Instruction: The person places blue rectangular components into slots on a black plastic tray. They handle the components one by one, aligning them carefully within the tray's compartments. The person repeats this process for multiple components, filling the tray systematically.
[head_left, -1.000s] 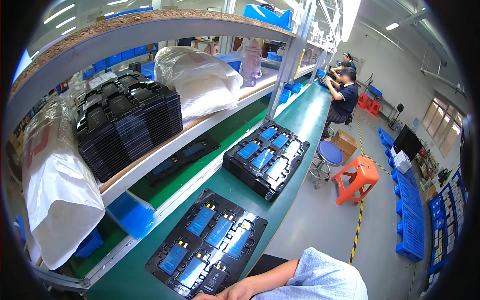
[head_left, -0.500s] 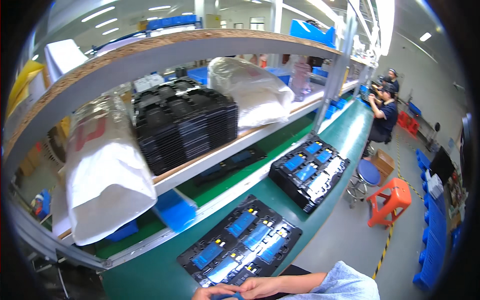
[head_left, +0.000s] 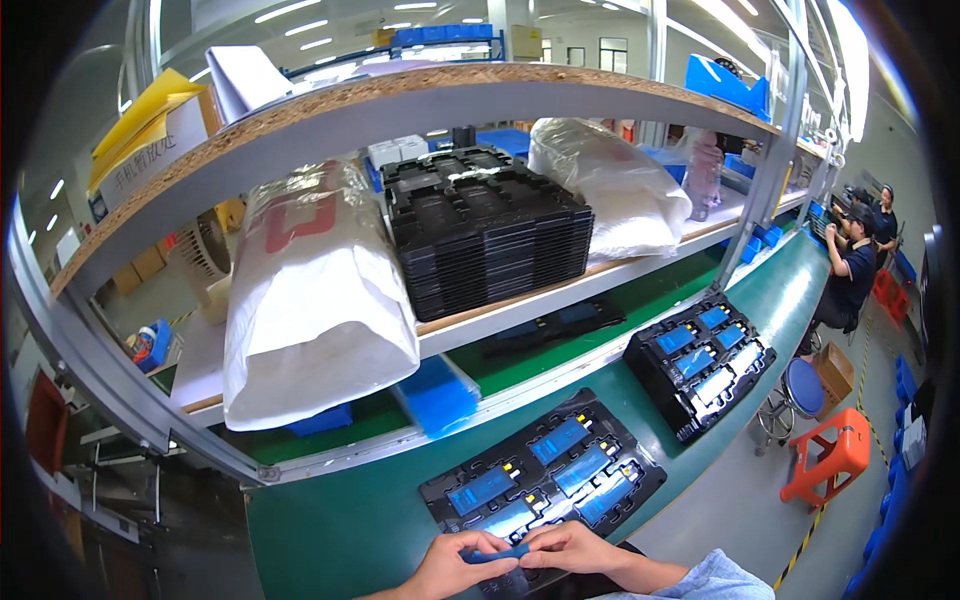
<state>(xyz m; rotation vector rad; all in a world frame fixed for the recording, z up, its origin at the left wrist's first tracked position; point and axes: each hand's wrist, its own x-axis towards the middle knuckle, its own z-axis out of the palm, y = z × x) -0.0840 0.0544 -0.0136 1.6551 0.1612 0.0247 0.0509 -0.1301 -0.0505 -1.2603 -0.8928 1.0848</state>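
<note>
Both hands meet at the near edge of the green bench, over the front of a black plastic tray [head_left: 640, 455]. My left hand [head_left: 455, 568] pinches one end of a slim blue flat battery [head_left: 497, 554], seen nearly edge-on. On its other end close the fingers of my right hand [head_left: 575, 552]. Several blue flat batteries [head_left: 481, 490] with yellow-tipped ends lie in the tray's pockets, some shining with glare. My hands partly cover the tray's nearest pockets.
A stack of black trays [head_left: 700, 365] holding more blue batteries stands farther right. Above the bench, a shelf carries a tall black tray stack [head_left: 490, 235] between white plastic bags [head_left: 320, 310]. An orange stool [head_left: 828, 455] and a round blue stool [head_left: 803, 387] stand right; people [head_left: 855, 255] sit beyond.
The view has swung left, shifting the scene rightward. My hands have come up into fuller view, and the blue battery between them now shows more clearly.
</note>
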